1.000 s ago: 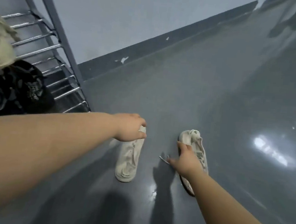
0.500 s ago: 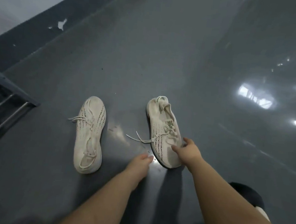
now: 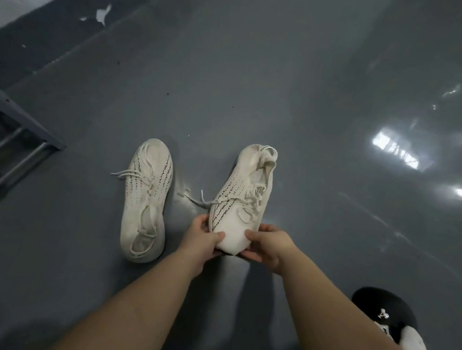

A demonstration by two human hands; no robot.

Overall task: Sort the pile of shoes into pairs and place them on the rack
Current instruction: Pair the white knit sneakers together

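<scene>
Two cream knit shoes show: the held shoe (image 3: 240,201) has its toe pinched between two hands, left hand (image 3: 202,238) and right hand (image 3: 267,244), each grip curled around it, heel pointing away; the second shoe (image 3: 146,197) lies flat on the grey floor (image 3: 291,67) just beside. One rack (image 3: 7,136) corner stands at left, one black shoe (image 3: 387,322) lower right.

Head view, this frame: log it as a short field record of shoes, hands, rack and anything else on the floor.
held shoe: cream knit sneaker, toe end gripped, heel pointing away
left hand: grips the toe from the left
right hand: grips the toe from the right
second shoe: matching sneaker flat on the floor, untouched, apart from the held one
rack: corner at left edge
other: black and white item at lower right, unclear
</scene>
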